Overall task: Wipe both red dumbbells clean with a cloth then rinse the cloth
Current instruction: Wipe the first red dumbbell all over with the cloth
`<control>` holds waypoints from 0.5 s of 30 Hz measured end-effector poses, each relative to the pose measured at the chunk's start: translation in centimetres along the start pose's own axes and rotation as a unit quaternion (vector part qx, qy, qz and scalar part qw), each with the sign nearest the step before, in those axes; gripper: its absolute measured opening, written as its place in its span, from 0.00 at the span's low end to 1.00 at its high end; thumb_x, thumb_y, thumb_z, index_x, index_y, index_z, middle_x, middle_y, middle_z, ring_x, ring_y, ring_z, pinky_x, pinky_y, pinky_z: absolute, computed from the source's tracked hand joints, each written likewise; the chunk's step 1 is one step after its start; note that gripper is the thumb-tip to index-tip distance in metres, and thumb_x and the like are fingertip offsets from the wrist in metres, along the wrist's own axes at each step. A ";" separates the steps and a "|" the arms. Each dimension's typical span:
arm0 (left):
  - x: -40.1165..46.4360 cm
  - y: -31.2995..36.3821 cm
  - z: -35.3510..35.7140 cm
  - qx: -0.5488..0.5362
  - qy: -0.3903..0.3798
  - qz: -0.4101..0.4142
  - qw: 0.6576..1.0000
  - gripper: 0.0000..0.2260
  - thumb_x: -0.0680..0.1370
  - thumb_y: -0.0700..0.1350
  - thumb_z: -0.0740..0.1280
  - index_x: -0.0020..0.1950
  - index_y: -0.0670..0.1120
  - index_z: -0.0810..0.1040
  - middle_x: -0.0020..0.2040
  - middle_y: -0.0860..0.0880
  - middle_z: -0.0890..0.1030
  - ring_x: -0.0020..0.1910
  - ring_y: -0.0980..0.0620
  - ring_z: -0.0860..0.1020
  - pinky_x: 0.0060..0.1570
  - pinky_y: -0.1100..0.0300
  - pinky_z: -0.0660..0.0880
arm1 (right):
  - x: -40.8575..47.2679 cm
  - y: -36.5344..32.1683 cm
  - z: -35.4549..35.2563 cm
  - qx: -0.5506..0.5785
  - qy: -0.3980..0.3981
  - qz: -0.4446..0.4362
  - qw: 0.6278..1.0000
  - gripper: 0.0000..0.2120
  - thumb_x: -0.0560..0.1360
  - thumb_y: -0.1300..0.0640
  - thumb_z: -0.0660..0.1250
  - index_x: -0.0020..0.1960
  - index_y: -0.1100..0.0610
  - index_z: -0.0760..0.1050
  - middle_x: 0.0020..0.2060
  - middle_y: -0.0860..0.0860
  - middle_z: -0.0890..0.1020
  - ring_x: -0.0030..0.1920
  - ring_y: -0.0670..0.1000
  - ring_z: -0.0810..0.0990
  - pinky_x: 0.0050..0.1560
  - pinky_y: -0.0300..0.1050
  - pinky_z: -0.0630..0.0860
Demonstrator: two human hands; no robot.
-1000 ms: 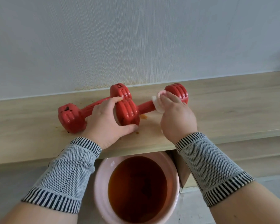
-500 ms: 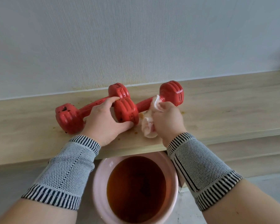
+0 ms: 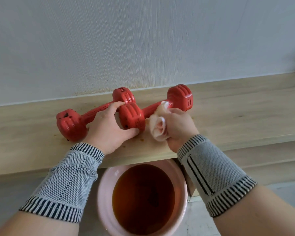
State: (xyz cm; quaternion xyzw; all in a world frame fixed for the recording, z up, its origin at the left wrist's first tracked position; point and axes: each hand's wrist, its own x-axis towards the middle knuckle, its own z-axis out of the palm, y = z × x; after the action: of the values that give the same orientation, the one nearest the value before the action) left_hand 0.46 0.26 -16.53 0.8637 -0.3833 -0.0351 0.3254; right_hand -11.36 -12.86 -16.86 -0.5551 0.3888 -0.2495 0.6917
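Two red dumbbells lie on a wooden shelf (image 3: 237,116). The left dumbbell (image 3: 70,124) stretches from a speckled near-left head to a head by the wall. The right dumbbell (image 3: 180,97) lies beside it, its near head (image 3: 132,118) gripped by my left hand (image 3: 107,128), thumb in front and fingers over the top. My right hand (image 3: 177,126) grips a bunched pale pink cloth (image 3: 157,127) wrapped round this dumbbell's handle, just below its far head.
A pink basin (image 3: 106,201) of brown water stands on the floor below the shelf's front edge, between my forearms. Small brown spots dot the shelf near the dumbbells. A pale wall rises directly behind the shelf. A dark cable shows at the far right.
My right hand turned over and slid the cloth from the dumbbell's far head down onto its handle. The right dumbbell's far end shifted slightly. My left hand kept its hold.
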 end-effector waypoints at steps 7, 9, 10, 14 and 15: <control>-0.1 -0.2 -0.1 -0.003 -0.004 0.005 1.000 0.42 0.62 0.57 0.79 0.73 0.55 0.66 0.70 0.48 0.73 0.70 0.49 0.68 0.70 0.54 0.63 | 0.2 -1.0 -0.9 0.039 0.016 0.013 0.999 0.17 0.74 0.45 0.70 0.46 0.60 0.81 0.30 0.51 0.81 0.28 0.49 0.78 0.25 0.39 0.69; -0.2 -0.2 -0.1 -0.003 -0.002 0.008 1.000 0.42 0.62 0.57 0.79 0.73 0.55 0.66 0.69 0.48 0.73 0.70 0.49 0.68 0.70 0.53 0.63 | 0.5 -0.8 -1.0 0.037 0.077 -0.003 0.996 0.15 0.75 0.45 0.69 0.46 0.57 0.81 0.30 0.51 0.81 0.28 0.49 0.79 0.26 0.39 0.71; -0.2 -0.2 0.0 -0.002 -0.001 0.010 1.000 0.42 0.63 0.57 0.79 0.73 0.55 0.66 0.69 0.49 0.72 0.70 0.49 0.68 0.70 0.52 0.63 | 0.2 -0.8 -0.8 0.001 0.097 -0.024 0.995 0.11 0.76 0.48 0.68 0.48 0.55 0.81 0.30 0.50 0.81 0.29 0.49 0.80 0.27 0.40 0.75; -0.5 -0.1 0.1 0.010 0.011 0.019 1.000 0.41 0.63 0.55 0.80 0.72 0.53 0.66 0.69 0.49 0.72 0.69 0.47 0.68 0.69 0.52 0.64 | -1.2 -0.5 0.4 -0.265 0.156 -0.254 0.917 0.12 0.75 0.59 0.65 0.54 0.45 0.81 0.39 0.45 0.82 0.39 0.46 0.82 0.42 0.38 0.77; -0.5 0.0 0.2 0.020 0.021 0.025 0.999 0.41 0.62 0.55 0.80 0.72 0.53 0.67 0.68 0.49 0.72 0.69 0.47 0.68 0.68 0.51 0.64 | -1.3 -0.4 0.7 -0.307 0.152 -0.331 0.879 0.15 0.74 0.62 0.65 0.57 0.48 0.81 0.43 0.46 0.83 0.42 0.48 0.81 0.44 0.37 0.74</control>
State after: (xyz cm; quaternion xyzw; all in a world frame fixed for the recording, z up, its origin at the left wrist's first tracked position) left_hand 0.04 0.54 -16.79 0.8607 -0.3985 -0.0011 0.3168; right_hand -11.49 -11.49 -16.07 -0.7912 0.3399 -0.4129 0.2965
